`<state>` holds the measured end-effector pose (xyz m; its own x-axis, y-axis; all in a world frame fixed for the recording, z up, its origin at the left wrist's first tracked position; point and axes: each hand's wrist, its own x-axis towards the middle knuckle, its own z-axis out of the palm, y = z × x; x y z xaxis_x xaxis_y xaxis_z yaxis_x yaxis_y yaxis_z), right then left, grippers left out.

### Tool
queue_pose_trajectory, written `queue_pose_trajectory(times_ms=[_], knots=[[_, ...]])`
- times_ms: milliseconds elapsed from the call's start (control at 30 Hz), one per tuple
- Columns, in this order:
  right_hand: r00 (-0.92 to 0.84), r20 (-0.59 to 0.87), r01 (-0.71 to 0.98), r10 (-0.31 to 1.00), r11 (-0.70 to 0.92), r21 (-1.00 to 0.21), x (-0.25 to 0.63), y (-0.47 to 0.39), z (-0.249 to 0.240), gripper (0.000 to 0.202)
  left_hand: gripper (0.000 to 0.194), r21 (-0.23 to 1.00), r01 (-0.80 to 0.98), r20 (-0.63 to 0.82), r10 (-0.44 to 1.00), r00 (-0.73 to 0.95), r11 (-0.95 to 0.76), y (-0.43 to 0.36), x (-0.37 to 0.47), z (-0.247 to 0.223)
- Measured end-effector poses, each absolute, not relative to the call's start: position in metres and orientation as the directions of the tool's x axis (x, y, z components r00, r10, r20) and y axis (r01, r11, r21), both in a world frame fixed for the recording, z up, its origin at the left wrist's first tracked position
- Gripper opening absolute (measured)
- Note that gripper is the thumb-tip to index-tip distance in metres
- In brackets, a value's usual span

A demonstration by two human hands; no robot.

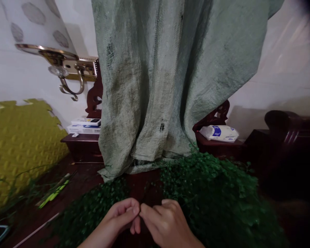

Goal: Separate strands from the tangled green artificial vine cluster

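My left hand (119, 217) and my right hand (166, 222) meet at the bottom centre, fingertips almost touching. Thumb and fingers of the left are pinched together, and the right is curled with its fingers closed. Whatever lies between the fingertips is too small or hidden to make out. A large heap of green leafy sprigs (217, 193) spreads just beyond and right of my right hand. Darker, blurred greens (85, 210) lie to the left of my left hand. Both heaps rest on a dark red wooden surface (142, 179).
A grey-green woven sack (160, 75) hangs behind the greens. At left are a wall lamp (64, 65), yellow foam mat (20, 144), bright green-handled tool (54, 193), loose stems and white boxes (84, 129). A tissue pack (222, 133) lies on the right ledge.
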<state>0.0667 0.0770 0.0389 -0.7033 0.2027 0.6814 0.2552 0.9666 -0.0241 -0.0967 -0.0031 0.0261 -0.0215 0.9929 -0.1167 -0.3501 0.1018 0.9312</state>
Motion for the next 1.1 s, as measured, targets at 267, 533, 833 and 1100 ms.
queue_pose_trajectory(times_ms=[267, 533, 833, 1100], knots=[[-0.674, 0.709, 0.254, 0.207, 0.966, -0.041, 0.063, 0.076, 0.035, 0.035, 0.028, 0.883, -0.457, -0.133, 0.991, -0.018, 0.11, -0.004, -0.095, 0.025], [-0.684, 0.673, 0.289, 0.28, 0.952, -0.102, 0.064, 0.076, 0.035, 0.021, 0.029, 0.998, 0.038, 0.05, 0.946, -0.32, -0.039, -0.009, -0.099, 0.025], [-0.699, 0.59, 0.324, 0.406, 0.914, -0.245, 0.077, 0.067, 0.036, 0.043, 0.012, 0.658, 0.717, 0.611, 0.719, -0.33, -0.23, -0.008, -0.108, 0.024], [-0.761, 0.477, 0.332, 0.439, 0.896, -0.295, 0.083, 0.071, 0.04, 0.056, 0.018, 0.458, 0.888, 0.69, 0.647, -0.324, -0.044, -0.008, -0.125, 0.016]])
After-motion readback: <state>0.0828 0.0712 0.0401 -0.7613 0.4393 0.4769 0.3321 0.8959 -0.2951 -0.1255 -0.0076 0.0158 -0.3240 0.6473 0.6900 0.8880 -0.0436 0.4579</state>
